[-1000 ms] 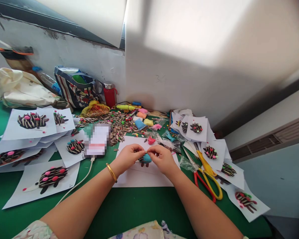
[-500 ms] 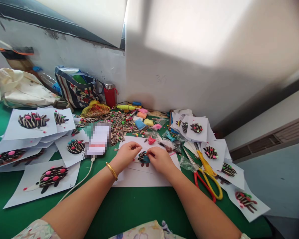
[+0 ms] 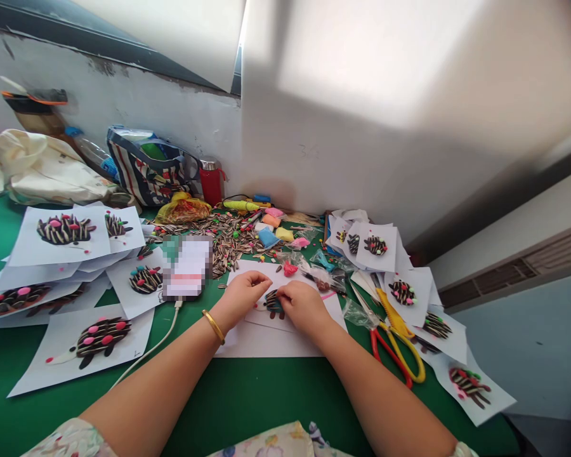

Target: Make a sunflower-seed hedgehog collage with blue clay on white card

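A small hedgehog figure (image 3: 273,301), with striped sunflower seeds set in a blue body and brown feet below, lies on a white sheet (image 3: 271,346) between my hands. My right hand (image 3: 305,308) is closed in a pinch at the figure's right side, its fingertips touching or almost touching the seeds. Whatever sits in that pinch is hidden. Just left of and above the figure, my left hand (image 3: 242,297) has its fingers pressed together, and I cannot make out what they hold. A red lump of clay (image 3: 290,269) rests near the sheet's far edge.
Loose sunflower seeds (image 3: 226,238) are heaped behind the sheet, beside coloured clay packs (image 3: 268,237). A phone (image 3: 186,270) on a cable lies left. Scissors (image 3: 394,343) lie right. Finished hedgehog cards (image 3: 59,235) are piled left, more cards (image 3: 375,246) right. A red flask (image 3: 211,183) stands behind.
My right hand has shifted slightly left over the figure, covering more of its blue body. The left hand has stayed nearly in place.
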Tool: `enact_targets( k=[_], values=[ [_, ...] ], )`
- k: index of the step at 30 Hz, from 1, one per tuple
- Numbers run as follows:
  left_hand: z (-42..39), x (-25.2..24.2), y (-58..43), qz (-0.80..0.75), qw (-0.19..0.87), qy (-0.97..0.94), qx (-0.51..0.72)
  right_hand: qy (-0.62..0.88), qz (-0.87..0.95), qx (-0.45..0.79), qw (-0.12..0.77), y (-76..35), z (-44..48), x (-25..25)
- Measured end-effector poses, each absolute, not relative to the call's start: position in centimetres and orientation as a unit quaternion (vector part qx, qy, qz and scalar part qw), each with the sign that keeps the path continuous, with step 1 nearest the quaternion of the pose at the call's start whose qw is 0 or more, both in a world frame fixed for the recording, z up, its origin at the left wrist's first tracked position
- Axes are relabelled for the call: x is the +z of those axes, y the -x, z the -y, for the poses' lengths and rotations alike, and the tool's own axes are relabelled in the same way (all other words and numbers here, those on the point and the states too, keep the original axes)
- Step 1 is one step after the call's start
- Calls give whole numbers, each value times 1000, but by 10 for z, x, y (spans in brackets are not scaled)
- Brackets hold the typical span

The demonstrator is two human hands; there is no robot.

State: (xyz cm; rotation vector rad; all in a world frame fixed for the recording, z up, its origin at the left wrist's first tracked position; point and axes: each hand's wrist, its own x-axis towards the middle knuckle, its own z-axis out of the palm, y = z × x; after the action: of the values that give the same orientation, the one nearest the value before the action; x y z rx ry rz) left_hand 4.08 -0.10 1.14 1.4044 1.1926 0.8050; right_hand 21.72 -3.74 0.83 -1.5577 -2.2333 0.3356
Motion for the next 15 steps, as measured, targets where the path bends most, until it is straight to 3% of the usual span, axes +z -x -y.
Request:
enact_targets(
  k=[5, 10, 15],
  values=[
    [2, 10, -42, -499, 567, -562, 338, 560, 804, 94, 176, -215, 36, 6],
    [4, 17, -42, -467, 662, -473, 346, 565, 803, 79, 170, -215, 36, 3],
    [4, 24, -38, -434, 744, -383, 334, 540, 798, 86, 253, -220, 40, 7]
  ],
)
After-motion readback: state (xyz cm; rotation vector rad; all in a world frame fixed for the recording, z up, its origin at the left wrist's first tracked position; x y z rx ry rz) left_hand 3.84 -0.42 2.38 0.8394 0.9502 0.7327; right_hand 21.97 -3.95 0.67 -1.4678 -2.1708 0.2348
